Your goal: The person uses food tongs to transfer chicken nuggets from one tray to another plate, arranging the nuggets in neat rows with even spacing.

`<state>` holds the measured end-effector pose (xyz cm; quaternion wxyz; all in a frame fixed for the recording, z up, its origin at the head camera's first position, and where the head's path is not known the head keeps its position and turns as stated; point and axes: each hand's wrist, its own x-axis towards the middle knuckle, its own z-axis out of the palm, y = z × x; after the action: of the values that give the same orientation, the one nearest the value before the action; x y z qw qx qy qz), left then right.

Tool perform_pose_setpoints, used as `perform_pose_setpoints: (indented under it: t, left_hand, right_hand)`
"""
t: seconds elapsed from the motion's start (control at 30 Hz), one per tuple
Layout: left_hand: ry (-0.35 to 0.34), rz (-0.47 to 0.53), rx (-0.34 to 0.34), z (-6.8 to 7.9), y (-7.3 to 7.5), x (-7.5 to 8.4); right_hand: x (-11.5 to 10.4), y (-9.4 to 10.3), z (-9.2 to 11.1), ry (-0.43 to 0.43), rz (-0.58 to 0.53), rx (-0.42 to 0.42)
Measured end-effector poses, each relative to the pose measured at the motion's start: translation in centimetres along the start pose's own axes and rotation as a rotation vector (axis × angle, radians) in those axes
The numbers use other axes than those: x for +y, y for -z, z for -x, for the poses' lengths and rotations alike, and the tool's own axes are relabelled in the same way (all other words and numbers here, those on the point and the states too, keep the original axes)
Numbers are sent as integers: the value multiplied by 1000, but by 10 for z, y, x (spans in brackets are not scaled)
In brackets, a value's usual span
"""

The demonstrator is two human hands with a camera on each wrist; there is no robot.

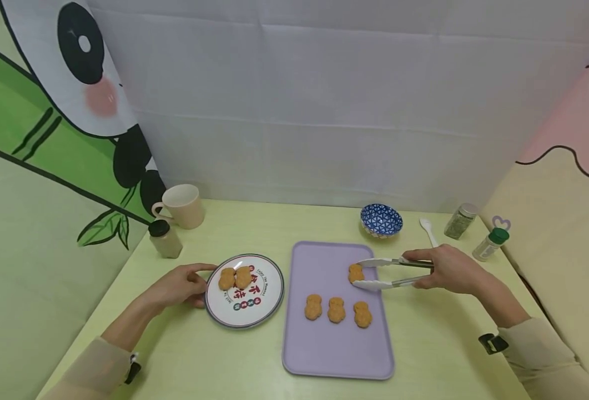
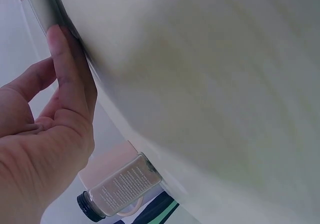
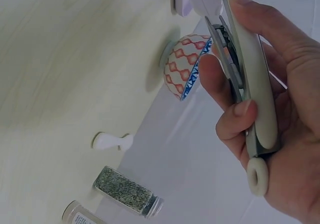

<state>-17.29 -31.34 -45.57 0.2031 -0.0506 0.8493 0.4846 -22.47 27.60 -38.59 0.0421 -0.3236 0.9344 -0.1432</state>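
In the head view my right hand (image 1: 451, 269) grips a pair of tongs (image 1: 391, 284), its fingers curled round the handles, as the right wrist view also shows. The tong tips lie on either side of a golden-brown nugget (image 1: 356, 273) near the upper right of the lilac tray (image 1: 334, 355). Three more nuggets, the middle one (image 1: 336, 310) among them, form a row lower on the tray. My left hand (image 1: 179, 286) touches the left rim of a round white plate (image 1: 269, 303) with its fingers extended. Two nuggets (image 1: 243, 277) lie side by side on this plate.
A blue patterned bowl (image 1: 381, 220) stands behind the tray. A white spoon (image 1: 428, 230), a jar of dried herbs (image 1: 461, 220) and a green-capped shaker (image 1: 491, 244) are at the back right. At the back left are a pink mug (image 1: 186, 206) and a black-capped bottle (image 1: 165, 240).
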Motion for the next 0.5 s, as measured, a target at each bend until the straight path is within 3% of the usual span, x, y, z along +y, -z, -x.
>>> perform_pose_setpoints:
  t: [0.2, 0.33, 0.5]
  left_hand:
    - [-3, -3, 0, -1, 0, -1]
    - [2, -3, 11, -2, 1, -3]
    - [16, -5, 15, -3, 0, -3]
  right_hand:
    - [-14, 4, -12, 10, -30, 23]
    - [-40, 3, -37, 48, -61, 35]
    - [-77, -6, -75, 130, -20, 37]
